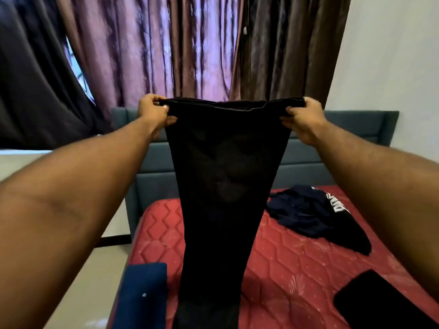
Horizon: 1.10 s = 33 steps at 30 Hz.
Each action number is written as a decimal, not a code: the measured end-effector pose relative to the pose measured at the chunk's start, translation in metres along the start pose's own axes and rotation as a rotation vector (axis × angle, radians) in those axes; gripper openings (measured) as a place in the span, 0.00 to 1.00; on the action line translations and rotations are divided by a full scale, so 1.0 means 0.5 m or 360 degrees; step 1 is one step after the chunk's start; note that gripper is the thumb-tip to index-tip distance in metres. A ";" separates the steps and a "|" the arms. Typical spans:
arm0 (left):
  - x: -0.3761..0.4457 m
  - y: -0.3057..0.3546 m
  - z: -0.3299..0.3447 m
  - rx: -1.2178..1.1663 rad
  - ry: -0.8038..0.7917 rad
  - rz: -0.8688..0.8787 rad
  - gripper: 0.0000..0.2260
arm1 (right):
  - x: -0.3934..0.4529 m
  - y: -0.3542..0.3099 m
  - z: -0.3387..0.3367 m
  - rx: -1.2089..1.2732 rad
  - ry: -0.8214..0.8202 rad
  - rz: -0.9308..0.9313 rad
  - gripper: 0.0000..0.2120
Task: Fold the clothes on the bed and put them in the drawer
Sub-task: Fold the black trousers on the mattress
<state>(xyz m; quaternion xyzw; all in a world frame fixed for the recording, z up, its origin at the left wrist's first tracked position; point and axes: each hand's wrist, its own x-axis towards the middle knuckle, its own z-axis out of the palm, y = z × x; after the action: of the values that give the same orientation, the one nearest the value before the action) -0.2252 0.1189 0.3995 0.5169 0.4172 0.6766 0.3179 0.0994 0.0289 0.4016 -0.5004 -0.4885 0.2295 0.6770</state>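
Bare mattress (297, 264) between scattered clothes (306, 210)

Both bare forearms reach forward from the lower corners of the frame and converge toward its middle, held raised at about the same height. The left hand (153, 112) sits left of centre, its fingers curled over and thumb pressed beneath in a pinch on the top edge of the black trousers (223, 176). The right hand (305, 119) sits right of centre, mirroring it, fingers curled and pinching the same edge's other end.
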 end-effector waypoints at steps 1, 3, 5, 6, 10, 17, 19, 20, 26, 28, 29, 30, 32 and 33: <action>-0.001 -0.027 0.006 -0.0011 -0.0021 -0.0019 0.15 | -0.004 0.020 -0.006 -0.0041 -0.0006 0.0013 0.10; -0.007 -0.064 0.006 -0.0024 -0.0046 -0.0048 0.15 | -0.011 0.046 -0.015 -0.0077 -0.0047 0.0027 0.10; -0.020 -0.097 0.000 -0.0010 -0.0058 -0.0080 0.15 | -0.020 0.071 -0.019 -0.0118 -0.0079 0.0066 0.08; -0.031 -0.113 -0.005 -0.0004 -0.0063 -0.0095 0.15 | -0.030 0.084 -0.019 -0.0132 -0.0088 0.0083 0.09; -0.080 -0.158 -0.033 -0.0029 -0.0056 -0.0168 0.14 | -0.071 0.125 -0.021 -0.0185 -0.0143 0.0158 0.09; -0.313 -0.265 -0.190 -0.0032 -0.0249 -0.0299 0.11 | -0.317 0.236 -0.065 -0.0016 -0.0240 0.0451 0.12; -0.440 -0.330 -0.278 0.0056 -0.0483 -0.0388 0.11 | -0.450 0.315 -0.105 -0.0171 -0.0346 0.0497 0.11; -0.500 -0.368 -0.326 0.0148 -0.0638 -0.0454 0.11 | -0.520 0.361 -0.130 -0.0296 -0.0406 0.0567 0.12; -0.829 -0.570 -0.497 0.0935 -0.1002 -0.1051 0.15 | -0.894 0.592 -0.238 -0.1130 -0.1560 0.1002 0.22; -0.863 -0.592 -0.477 0.0871 -0.0689 -0.1253 0.16 | -0.908 0.625 -0.227 -0.1249 -0.1403 0.0994 0.21; -0.870 -0.599 -0.462 0.0839 -0.0578 -0.1372 0.16 | -0.909 0.633 -0.211 -0.1334 -0.1290 0.0933 0.18; -0.874 -0.602 -0.449 0.0793 -0.0495 -0.1481 0.14 | -0.911 0.643 -0.194 -0.1403 -0.1172 0.0878 0.17; -0.877 -0.603 -0.424 0.0687 -0.0300 -0.1592 0.09 | -0.916 0.660 -0.164 -0.1426 -0.0969 0.0855 0.21; -0.878 -0.605 -0.418 0.0654 -0.0233 -0.1580 0.15 | -0.923 0.662 -0.151 -0.1412 -0.0877 0.0913 0.25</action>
<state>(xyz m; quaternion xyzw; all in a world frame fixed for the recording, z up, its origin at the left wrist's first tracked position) -0.3116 -0.1728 -0.0857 0.3549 0.7117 0.3117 0.5199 0.0330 -0.2438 -0.0977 -0.7695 -0.5407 0.2986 0.1624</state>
